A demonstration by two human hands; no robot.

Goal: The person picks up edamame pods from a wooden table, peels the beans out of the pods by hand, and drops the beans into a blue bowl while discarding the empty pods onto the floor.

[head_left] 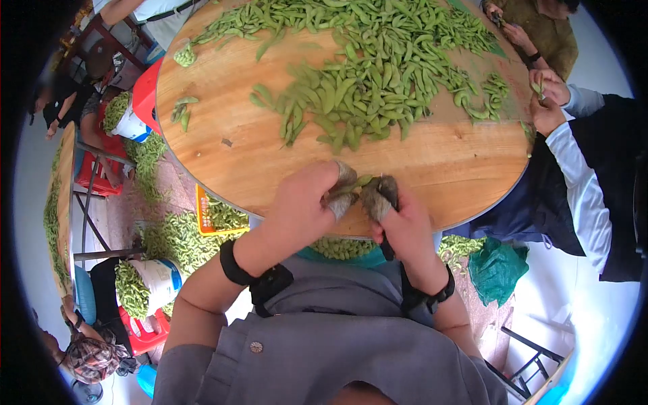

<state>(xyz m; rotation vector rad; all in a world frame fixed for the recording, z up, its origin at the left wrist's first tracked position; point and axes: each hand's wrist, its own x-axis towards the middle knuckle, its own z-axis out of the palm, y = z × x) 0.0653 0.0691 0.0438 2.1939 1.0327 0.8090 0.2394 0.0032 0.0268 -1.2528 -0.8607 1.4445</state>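
Note:
Over the near edge of the round wooden table [223, 150], my two hands meet at a green soybean pod [364, 180]. My left hand [312, 194] is closed, its wrapped thumb and fingertip pinching the pod. Closed around a dark hand tool [387, 190] with a black handle, my right hand [403, 214] has its wrapped thumb close beside the pod. Most of the tool is hidden in the palm, and I cannot tell its kind. Beyond my hands spreads a large heap of green pods [371, 91].
Below the table's near edge sits a container of pods [344, 248]. A yellow basket [202, 210] stands at the left, by pods on the floor and white buckets [158, 283]. At the right, another person's hands [550, 104] hold a pod. A green bag [498, 270] lies below.

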